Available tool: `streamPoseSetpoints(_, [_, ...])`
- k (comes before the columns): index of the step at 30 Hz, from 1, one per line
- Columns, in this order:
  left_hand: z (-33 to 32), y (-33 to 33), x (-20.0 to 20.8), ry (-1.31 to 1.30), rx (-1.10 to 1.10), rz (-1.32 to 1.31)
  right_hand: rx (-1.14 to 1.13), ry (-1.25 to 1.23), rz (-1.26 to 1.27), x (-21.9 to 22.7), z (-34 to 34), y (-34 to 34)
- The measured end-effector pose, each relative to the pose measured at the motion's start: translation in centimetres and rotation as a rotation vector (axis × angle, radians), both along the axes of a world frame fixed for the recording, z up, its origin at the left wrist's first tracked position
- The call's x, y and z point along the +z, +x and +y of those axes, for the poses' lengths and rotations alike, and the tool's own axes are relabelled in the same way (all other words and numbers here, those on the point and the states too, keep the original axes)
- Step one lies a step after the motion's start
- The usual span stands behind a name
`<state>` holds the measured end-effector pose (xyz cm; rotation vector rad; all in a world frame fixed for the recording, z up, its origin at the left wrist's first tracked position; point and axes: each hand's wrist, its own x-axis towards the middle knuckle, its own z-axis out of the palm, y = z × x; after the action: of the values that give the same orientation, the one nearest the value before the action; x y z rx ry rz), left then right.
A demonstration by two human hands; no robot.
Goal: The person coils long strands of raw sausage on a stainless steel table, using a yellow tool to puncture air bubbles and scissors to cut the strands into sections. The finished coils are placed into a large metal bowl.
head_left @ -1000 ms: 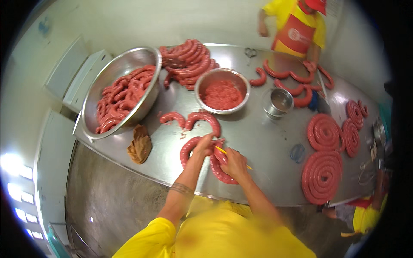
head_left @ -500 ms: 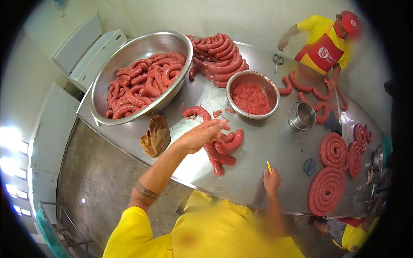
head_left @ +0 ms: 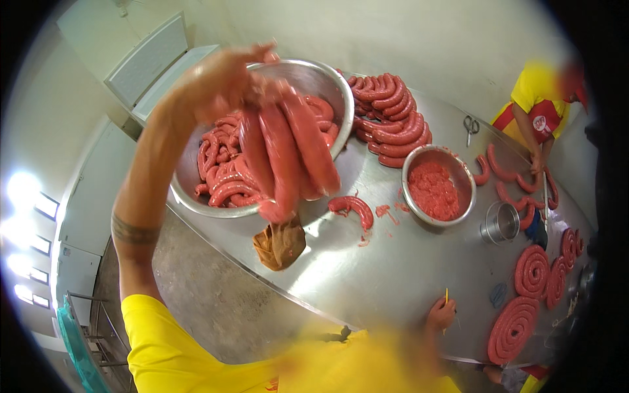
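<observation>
Seen from the head camera, the person's left hand (head_left: 219,82) is raised high, fingers closed round a bunch of red sausages (head_left: 288,154) that hang down in long loops, blurred, in front of the big steel bowl (head_left: 327,78). That bowl sits at the far left end of the steel table (head_left: 386,275) and is piled with more red sausages (head_left: 223,180). Just under the hanging bunch, near the table's front edge, lies a crumpled brown rag (head_left: 280,243). A single curled sausage (head_left: 352,208) lies on the bare steel beside it, with a few red scraps nearby. The right hand (head_left: 440,316) is low at the near edge of the table, well apart from the left, closed on a thin yellow stick (head_left: 446,298) that points upward; what kind of tool it is cannot be told. Behind the big bowl a heap of sausages (head_left: 390,121) is stacked on the table, and next to it stands a smaller steel bowl (head_left: 462,180) filled with ground red meat (head_left: 432,190). A small steel cup (head_left: 500,223) stands just right of that bowl, and a pair of scissors (head_left: 470,126) lies further back. At the right end, flat coiled sausage spirals (head_left: 513,327) rest on the table. Another person in a yellow shirt (head_left: 537,92) stands at the far right, hands down among loose sausages (head_left: 504,177) there.
</observation>
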<state>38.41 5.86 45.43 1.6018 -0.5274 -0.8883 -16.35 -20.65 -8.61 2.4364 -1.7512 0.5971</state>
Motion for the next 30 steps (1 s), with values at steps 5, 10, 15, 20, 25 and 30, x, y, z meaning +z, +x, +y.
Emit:
streamPoseSetpoints(5, [-2.1, 12.9, 1.3, -0.009, 0.32, -0.199, -0.043, 0.008, 0.02, -0.4, -0.1, 0.2])
streamPoseSetpoints(10, [-4.8, 25.6, -2.0, 0.06, 0.436, -0.407, -0.078, 0.044, 0.055, -0.7, 0.0, 0.1])
streamPoseSetpoints(15, [-5.3, 37.0, -11.8, -0.01, 0.543, -0.353, -0.086, 0.036, 0.099, -0.5, 0.1, 0.1])
streamPoseSetpoints(20, [-3.9, 40.5, -25.5, -0.001, 0.598, -0.265, -0.068, 0.064, 0.122, 0.7, 0.3, 0.6])
streamPoseSetpoints(25, [-1.5, 37.2, -34.8, -0.093, 0.614, -0.113, -0.064, 0.165, 0.134, 1.5, 0.5, 0.7])
streamPoseSetpoints(30, [1.1, 27.3, -32.1, 0.325, 0.405, -0.315, -0.045, 0.098, 0.122, 0.7, 0.2, 0.3])
